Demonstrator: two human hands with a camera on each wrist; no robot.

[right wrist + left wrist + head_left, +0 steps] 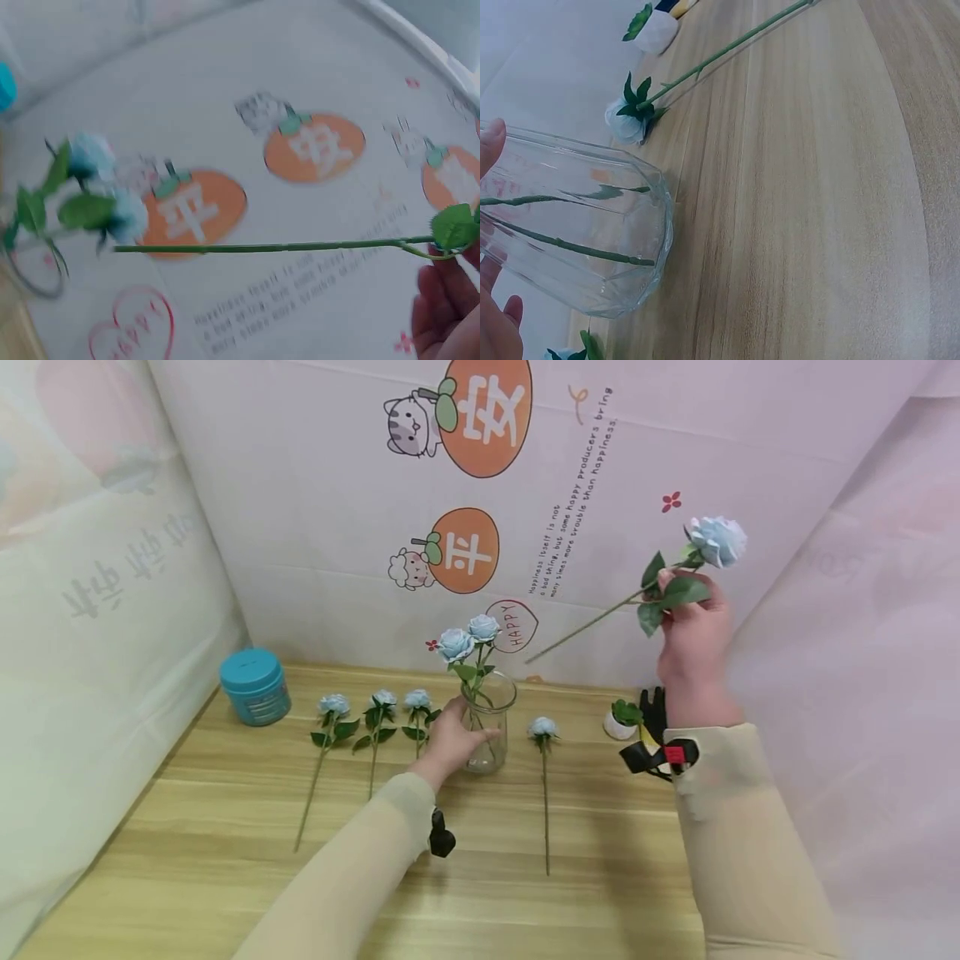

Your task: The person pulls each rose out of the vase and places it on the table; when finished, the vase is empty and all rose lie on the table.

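Observation:
My left hand (452, 741) holds a clear glass vase (491, 727) around its side, thumb across the front. Two pale blue artificial roses (456, 645) stand in the vase, their stems visible through the glass in the left wrist view. Up at the right, my right hand (696, 627) pinches another blue rose (718, 541) by its stem just below the bloom. That stem (277, 247) slants down and left toward the vase, its cut end in the air above the rim. Green leaves hang over the right fingers.
Several blue roses (333, 704) lie on the wooden table (480, 877) left of the vase, and a single rose (543, 727) lies to its right. A blue lidded tub (255, 687) stands at the back left. A small potted plant (621, 718) sits back right, before a printed cloth wall.

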